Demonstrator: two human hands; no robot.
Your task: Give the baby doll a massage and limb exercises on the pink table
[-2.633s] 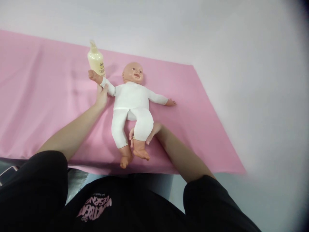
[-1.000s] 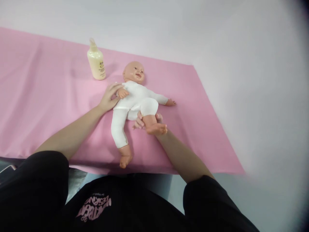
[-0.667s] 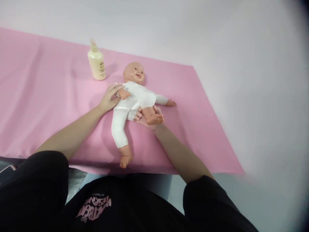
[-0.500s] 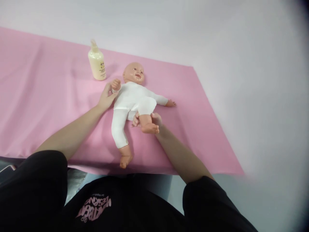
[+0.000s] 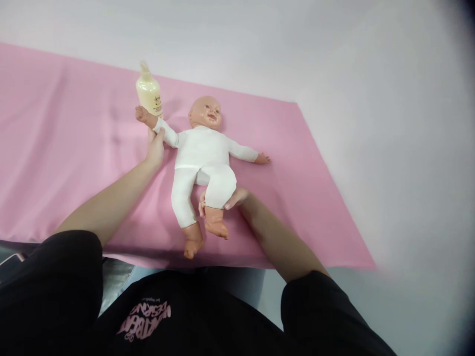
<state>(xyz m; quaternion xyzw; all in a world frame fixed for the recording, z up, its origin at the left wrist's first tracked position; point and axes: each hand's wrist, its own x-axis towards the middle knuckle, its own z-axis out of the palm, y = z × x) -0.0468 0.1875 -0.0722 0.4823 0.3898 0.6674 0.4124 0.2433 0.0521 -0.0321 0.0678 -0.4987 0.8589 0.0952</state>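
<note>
A baby doll point(image 5: 202, 148) with a white cloth body and a bald plastic head lies face up on the pink table cover point(image 5: 92, 109). My left hand point(image 5: 156, 143) is closed around its forearm on the left, which stretches outward towards the bottle. From behind, my right hand point(image 5: 237, 197) wraps the lower part of the doll's bent leg on the right, thumb on one side and fingertips showing on the other. The doll's other leg and its arm on the right rest on the cover, untouched.
A pale yellow pump bottle point(image 5: 149, 91) stands upright behind the doll's outstretched hand. The cover's right edge slants down towards me, and its front edge lies close to my body. A whitish surface lies beyond.
My left hand has drawn the doll's bent arm outward to the left, straightening it. My right hand has brought the held leg down towards me, nearer the other leg.
</note>
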